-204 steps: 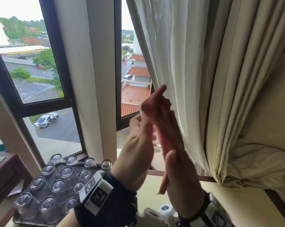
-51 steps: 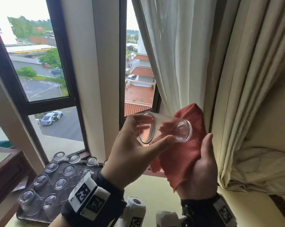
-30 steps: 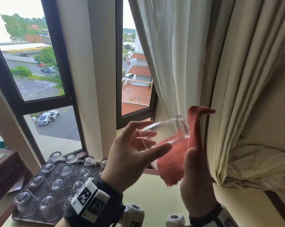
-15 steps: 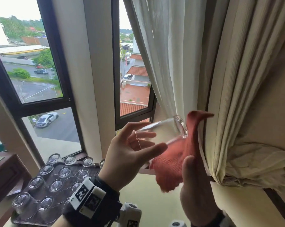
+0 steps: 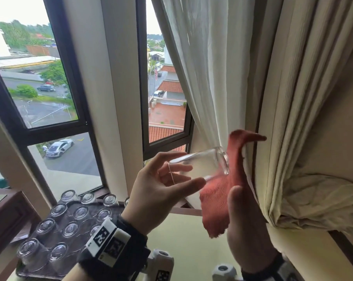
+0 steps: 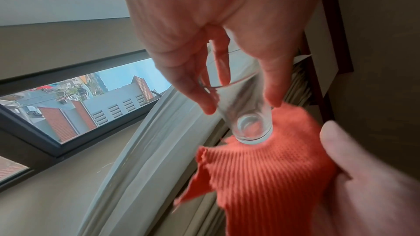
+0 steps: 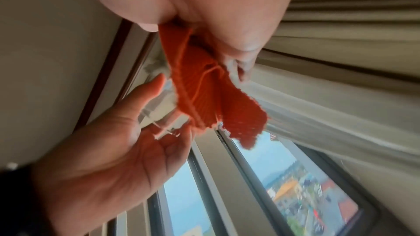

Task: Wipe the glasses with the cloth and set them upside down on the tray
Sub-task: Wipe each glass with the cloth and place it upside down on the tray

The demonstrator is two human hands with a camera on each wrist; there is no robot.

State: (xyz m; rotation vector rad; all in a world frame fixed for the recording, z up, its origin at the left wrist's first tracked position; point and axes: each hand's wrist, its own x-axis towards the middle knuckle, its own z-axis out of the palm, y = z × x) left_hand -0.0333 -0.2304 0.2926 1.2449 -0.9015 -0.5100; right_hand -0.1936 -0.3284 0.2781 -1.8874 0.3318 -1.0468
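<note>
The left hand [image 5: 161,191] holds a clear glass [image 5: 200,165] near its open rim, thumb below and fingers curled over the top. The glass lies roughly on its side, raised in front of the window [image 5: 50,88], with its thick base pointing to the right and away. In the left wrist view the base of the glass [image 6: 252,128] touches the red cloth [image 6: 268,177].

The right hand [image 5: 246,226] holds the red cloth [image 5: 220,199] against its palm, thumb upright at the near edge of the cloth. One corner of the cloth stands up above the glass, and the lower edge hangs free. In the right wrist view the fingers [image 7: 240,64] pinch the bunched cloth [image 7: 211,96].

The tray [image 5: 25,270] sits at the lower left, on the sill below the window. Rows of upturned glasses [image 5: 70,228] stand on it, bases up. Pale curtains [image 5: 263,78] hang to the right, just behind the cloth.
</note>
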